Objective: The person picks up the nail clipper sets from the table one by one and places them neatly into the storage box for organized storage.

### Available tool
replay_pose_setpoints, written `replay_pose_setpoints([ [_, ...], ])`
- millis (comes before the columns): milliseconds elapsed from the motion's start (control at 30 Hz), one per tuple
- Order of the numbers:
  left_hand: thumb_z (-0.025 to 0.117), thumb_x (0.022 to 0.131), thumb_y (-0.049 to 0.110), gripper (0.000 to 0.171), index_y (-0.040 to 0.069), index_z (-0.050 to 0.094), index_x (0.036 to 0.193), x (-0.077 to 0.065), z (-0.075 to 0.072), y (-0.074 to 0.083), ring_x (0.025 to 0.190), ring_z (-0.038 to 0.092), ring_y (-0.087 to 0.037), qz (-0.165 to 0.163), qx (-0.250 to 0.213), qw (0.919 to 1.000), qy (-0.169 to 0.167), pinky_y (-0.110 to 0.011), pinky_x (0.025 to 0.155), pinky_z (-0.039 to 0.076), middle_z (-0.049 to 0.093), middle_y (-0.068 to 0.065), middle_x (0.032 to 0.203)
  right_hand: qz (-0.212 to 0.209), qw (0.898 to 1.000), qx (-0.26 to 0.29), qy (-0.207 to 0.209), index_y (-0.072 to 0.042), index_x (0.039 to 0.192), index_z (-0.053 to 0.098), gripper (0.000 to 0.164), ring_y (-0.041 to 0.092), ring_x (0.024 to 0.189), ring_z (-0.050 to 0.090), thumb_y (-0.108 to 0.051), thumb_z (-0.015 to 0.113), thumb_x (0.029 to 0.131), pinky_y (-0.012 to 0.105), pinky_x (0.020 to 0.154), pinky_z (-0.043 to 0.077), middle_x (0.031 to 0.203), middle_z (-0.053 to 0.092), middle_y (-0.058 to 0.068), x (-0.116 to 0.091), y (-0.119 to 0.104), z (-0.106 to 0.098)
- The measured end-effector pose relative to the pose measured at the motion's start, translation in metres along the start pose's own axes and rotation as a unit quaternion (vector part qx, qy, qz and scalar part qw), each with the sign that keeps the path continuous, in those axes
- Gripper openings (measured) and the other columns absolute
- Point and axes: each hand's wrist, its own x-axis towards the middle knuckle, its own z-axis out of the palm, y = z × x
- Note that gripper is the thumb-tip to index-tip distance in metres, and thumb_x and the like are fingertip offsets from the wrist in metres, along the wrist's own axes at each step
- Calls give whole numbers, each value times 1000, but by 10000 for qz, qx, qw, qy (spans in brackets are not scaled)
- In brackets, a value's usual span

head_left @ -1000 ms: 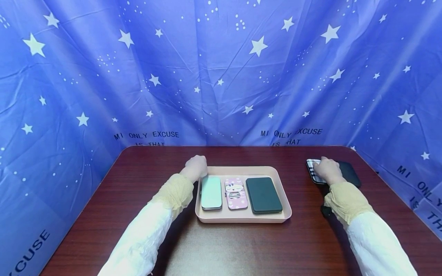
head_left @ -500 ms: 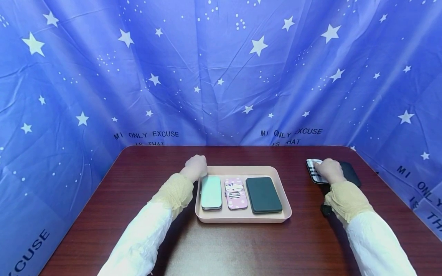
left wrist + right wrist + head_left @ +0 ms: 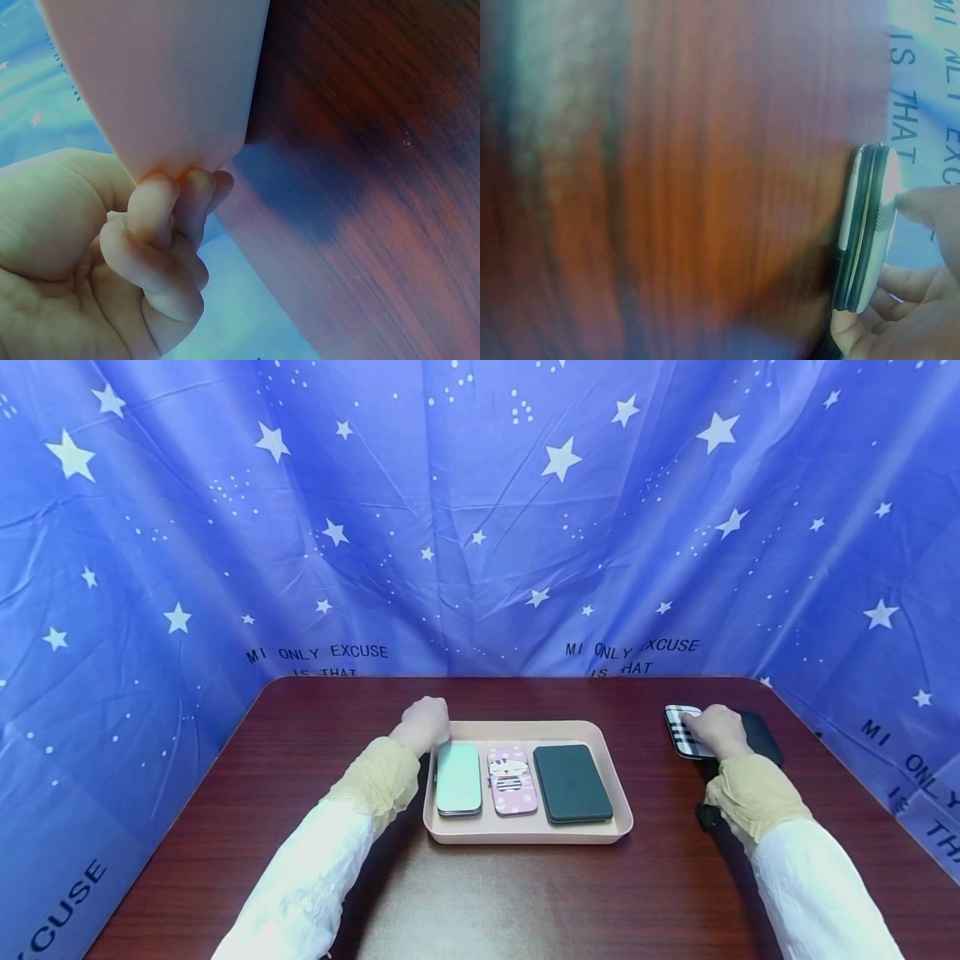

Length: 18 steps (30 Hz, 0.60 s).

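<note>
My left hand (image 3: 426, 724) pinches the far left corner of a pale pink tray (image 3: 528, 837). In the left wrist view, curled fingers (image 3: 154, 206) press the tray's outer wall (image 3: 169, 82). Inside the tray, side by side, lie a mint green flat case (image 3: 458, 779), a pink case with a cat picture (image 3: 513, 781) and a dark green case (image 3: 573, 783). Over on the right, my right hand (image 3: 717, 732) holds a black-and-white plaid case (image 3: 680, 727). The right wrist view shows my thumb on that case's (image 3: 866, 229) face and fingers at its edge.
A black flat case (image 3: 762, 739) lies just right of my right hand, partly hidden by it. Under my right wrist shows a small black object (image 3: 707, 817). Everything stands on a dark red wooden table (image 3: 517, 902), with a blue star-printed curtain (image 3: 480, 527) behind and beside it.
My right hand has shifted slightly to the right, so more of the plaid case shows. The left hand, the tray and its cases look unchanged.
</note>
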Motion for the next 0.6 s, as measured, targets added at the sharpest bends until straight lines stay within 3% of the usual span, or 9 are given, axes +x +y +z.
replay_pose_setpoints([
  [367, 57, 84, 5, 25, 5, 61, 108, 2, 1, 0, 66, 61, -20, -16, 18, 10000, -27, -31, 52, 50, 65, -12, 100, -9, 9998, 176, 110, 19, 88, 59, 54, 45, 83, 58, -34, 51, 90, 50, 77, 46, 93, 58, 38, 1, 3, 0],
  [600, 57, 83, 5, 25, 5, 61, 108, 2, 1, -1, 72, 61, -22, 14, 77, 10000, 14, -32, 55, 50, 65, -12, 104, -72, 9989, 339, 306, 11, 74, 60, 46, 45, 79, 58, -33, 54, 89, 49, 73, 45, 87, 59, 36, 4, 4, 3],
])
